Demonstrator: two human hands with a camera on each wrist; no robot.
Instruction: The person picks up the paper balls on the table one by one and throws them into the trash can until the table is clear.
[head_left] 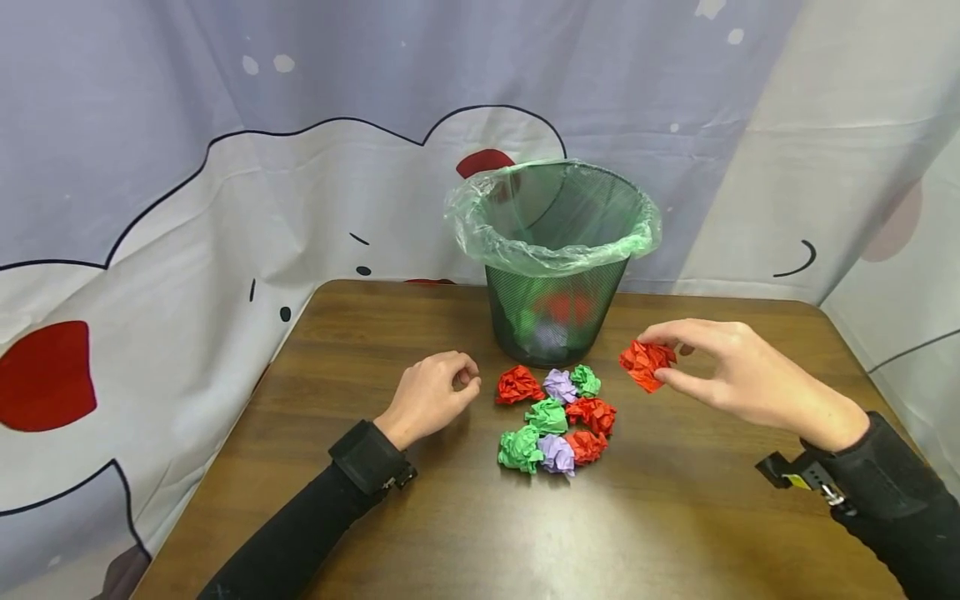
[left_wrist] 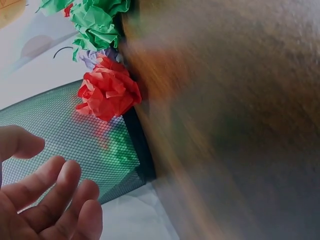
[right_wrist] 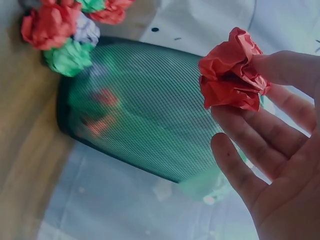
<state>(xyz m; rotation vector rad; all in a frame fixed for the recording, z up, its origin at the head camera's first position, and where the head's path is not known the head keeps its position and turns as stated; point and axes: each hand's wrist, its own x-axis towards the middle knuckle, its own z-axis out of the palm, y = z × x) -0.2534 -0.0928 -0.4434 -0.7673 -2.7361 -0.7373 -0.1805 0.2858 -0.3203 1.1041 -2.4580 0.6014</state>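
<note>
My right hand (head_left: 738, 375) pinches a crumpled red paper ball (head_left: 646, 364) between thumb and fingers, above the table to the right of the paper group. In the right wrist view the same red ball (right_wrist: 234, 72) sits at the fingertips. My left hand (head_left: 435, 396) holds nothing; its fingers are loosely curled, just left of the group. Nearest to it lies a red paper ball (head_left: 519, 385), seen also in the left wrist view. Several green paper balls (head_left: 520, 449), purple ones (head_left: 557, 455) and red ones (head_left: 592, 415) lie close together between the hands.
A dark mesh wastebasket (head_left: 555, 321) stands at the back of the wooden table (head_left: 390, 333), behind the paper balls. A clear plastic liner (head_left: 555, 260) folds over its rim. Red, green and purple shapes show through the mesh. A printed curtain (head_left: 300, 192) hangs behind.
</note>
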